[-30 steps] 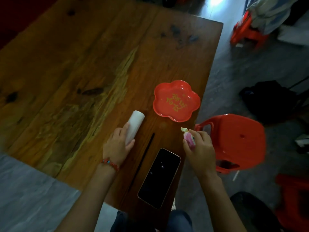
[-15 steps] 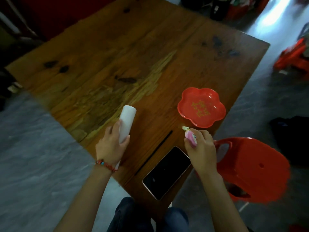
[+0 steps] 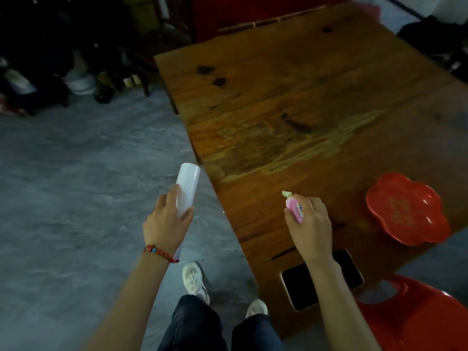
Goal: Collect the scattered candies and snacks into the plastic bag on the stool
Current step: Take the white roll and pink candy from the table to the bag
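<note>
Far left, along the back wall: dark clutter [image 3: 45, 72] of bottles and basins, too dim for you to itemise; before it, grey concrete floor [image 3: 76, 186], bare from the clutter to your legs and up to the table's left edge; your left hand [image 3: 166, 224], red bead bracelet [image 3: 160, 253] at the wrist, has its fingers curled round a white roll [image 3: 187, 190], which stands tilted over the floor, just off the table's left edge and apart from it; below, your two pale shoes [image 3: 193, 279] on the floor, close to the table's near corner; wooden table [image 3: 291, 110], worn pale at the middle, its left edge running diagonally from far left to near right; your right hand [image 3: 310, 224] pinches a pink wrapped candy [image 3: 295, 210] between thumb and fingers, held above the near part of the tabletop, twisted wrapper end pointing up and left; black phone [image 3: 301, 292] face up at the table's near edge, partly under your right forearm; red flower-shaped plate [image 3: 405, 209] near the table's right edge, its rim just inside it; red plastic stool [image 3: 417, 317] at bottom right, tucked against the table's near right corner; whether a bag sits on it you cannot tell.
</note>
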`<state>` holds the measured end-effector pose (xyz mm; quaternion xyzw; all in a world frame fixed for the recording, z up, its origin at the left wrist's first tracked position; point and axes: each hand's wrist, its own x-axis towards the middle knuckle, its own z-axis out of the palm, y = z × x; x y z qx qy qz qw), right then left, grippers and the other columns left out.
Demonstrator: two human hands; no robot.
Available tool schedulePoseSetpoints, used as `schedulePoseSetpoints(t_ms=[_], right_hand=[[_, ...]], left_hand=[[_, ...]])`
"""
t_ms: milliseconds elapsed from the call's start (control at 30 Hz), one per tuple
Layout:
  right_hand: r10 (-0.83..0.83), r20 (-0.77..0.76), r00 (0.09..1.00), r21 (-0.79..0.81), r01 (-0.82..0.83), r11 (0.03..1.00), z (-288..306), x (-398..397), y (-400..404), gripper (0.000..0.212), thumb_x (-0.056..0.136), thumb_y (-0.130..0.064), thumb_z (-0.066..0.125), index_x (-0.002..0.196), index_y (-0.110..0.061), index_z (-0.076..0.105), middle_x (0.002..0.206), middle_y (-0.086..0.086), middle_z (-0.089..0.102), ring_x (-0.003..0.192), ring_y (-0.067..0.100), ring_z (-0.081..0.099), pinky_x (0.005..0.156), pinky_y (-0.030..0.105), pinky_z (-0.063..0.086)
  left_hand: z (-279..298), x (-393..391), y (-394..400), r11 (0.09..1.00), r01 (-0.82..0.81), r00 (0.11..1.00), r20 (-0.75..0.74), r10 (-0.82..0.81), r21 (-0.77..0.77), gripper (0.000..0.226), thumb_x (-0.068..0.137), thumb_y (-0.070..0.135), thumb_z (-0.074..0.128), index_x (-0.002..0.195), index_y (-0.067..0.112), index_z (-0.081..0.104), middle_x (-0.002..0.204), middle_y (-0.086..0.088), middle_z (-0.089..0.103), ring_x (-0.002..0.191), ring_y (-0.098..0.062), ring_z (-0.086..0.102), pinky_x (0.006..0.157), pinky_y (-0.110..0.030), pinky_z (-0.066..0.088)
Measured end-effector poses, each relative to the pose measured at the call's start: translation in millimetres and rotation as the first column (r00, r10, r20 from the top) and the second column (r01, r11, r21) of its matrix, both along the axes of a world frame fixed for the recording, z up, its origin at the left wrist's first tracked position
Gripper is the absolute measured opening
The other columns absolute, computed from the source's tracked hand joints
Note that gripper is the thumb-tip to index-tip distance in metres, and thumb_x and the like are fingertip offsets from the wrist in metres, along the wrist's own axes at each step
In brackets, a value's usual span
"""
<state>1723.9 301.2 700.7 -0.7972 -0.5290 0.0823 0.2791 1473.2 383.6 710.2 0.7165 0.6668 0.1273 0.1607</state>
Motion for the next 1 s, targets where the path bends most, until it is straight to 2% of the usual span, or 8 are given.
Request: schedulePoseSetpoints(t_ms=[133, 233, 333, 500, 700, 867, 1000], right_hand=[[0.061, 0.023, 0.998, -0.013, -0.061, 0.998, 1, -48, 48, 0.037, 0.079, -0.012, 0.069, 0.113, -0.005, 0.058, 0.1, 0.013, 0.058, 0.089, 0.017, 0.049, 0.066, 0.024, 0.036], [0.115, 0.001, 0.993, -0.011, -0.115, 0.993, 0, -93, 90, 0.036, 0.079, -0.011, 0.069, 0.112, -0.006, 0.058, 0.1, 0.013, 0.058, 0.091, 0.022, 0.053, 0.067, 0.024, 0.039], [0.173, -0.005, 0.985, -0.01, -0.173, 0.985, -3, -141, 134, 0.037, 0.079, -0.011, 0.07, 0.112, -0.004, 0.058, 0.102, 0.015, 0.058, 0.093, 0.027, 0.055, 0.069, 0.028, 0.045], [0.291, 0.03, 0.956, 0.021, -0.291, 0.956, -2, -217, 199, 0.034, 0.076, -0.01, 0.072, 0.107, -0.004, 0.061, 0.095, 0.017, 0.059, 0.085, 0.029, 0.056, 0.064, 0.032, 0.048], [0.456, 0.034, 0.889, 0.042, -0.457, 0.889, -3, -291, 259, 0.029, 0.072, -0.008, 0.073, 0.099, -0.005, 0.064, 0.087, 0.017, 0.06, 0.08, 0.035, 0.057, 0.063, 0.043, 0.052], [0.577, -0.003, 0.817, 0.079, -0.575, 0.815, -7, -351, 309, 0.025, 0.073, -0.007, 0.073, 0.097, -0.006, 0.065, 0.087, 0.017, 0.06, 0.08, 0.035, 0.057, 0.067, 0.041, 0.049], [0.698, 0.026, 0.716, 0.07, -0.698, 0.713, -15, -402, 355, 0.026, 0.075, -0.01, 0.072, 0.099, -0.006, 0.064, 0.087, 0.016, 0.061, 0.078, 0.031, 0.057, 0.065, 0.04, 0.051]], left_hand=[[-5, -56, 28, 0.996, -0.09, 0.996, 0.023, 0.09, -0.015, 0.052, 0.078, 0.017, 0.066, 0.126, 0.007, 0.047, 0.107, -0.021, 0.056, 0.075, -0.043, 0.057, 0.055, -0.038, 0.034], [-10, -104, 57, 0.99, -0.139, 0.99, 0.034, 0.14, -0.034, 0.052, 0.077, 0.017, 0.067, 0.124, 0.008, 0.048, 0.105, -0.021, 0.056, 0.073, -0.043, 0.058, 0.056, -0.042, 0.04], [-10, -154, 84, 0.98, -0.197, 0.979, 0.047, 0.198, -0.029, 0.053, 0.076, 0.017, 0.068, 0.124, 0.008, 0.048, 0.104, -0.021, 0.057, 0.072, -0.043, 0.058, 0.055, -0.039, 0.038], [-8, -236, 112, 0.932, -0.362, 0.932, 0.026, 0.363, -0.025, 0.056, 0.08, 0.024, 0.066, 0.129, 0.011, 0.046, 0.111, -0.021, 0.055, 0.079, -0.044, 0.058, 0.061, -0.044, 0.043], [-4, -311, 116, 0.84, -0.542, 0.839, 0.036, 0.542, -0.024, 0.058, 0.08, 0.027, 0.067, 0.131, 0.011, 0.044, 0.116, -0.02, 0.054, 0.085, -0.045, 0.057, 0.065, -0.046, 0.042], [-5, -358, 118, 0.743, -0.669, 0.742, 0.034, 0.669, -0.018, 0.058, 0.08, 0.026, 0.067, 0.131, 0.01, 0.045, 0.113, -0.022, 0.055, 0.084, -0.044, 0.057, 0.063, -0.044, 0.042], [-12, -391, 127, 0.644, -0.765, 0.643, 0.052, 0.764, -0.014, 0.058, 0.078, 0.026, 0.068, 0.13, 0.011, 0.046, 0.112, -0.021, 0.056, 0.084, -0.044, 0.058, 0.065, -0.045, 0.043]])
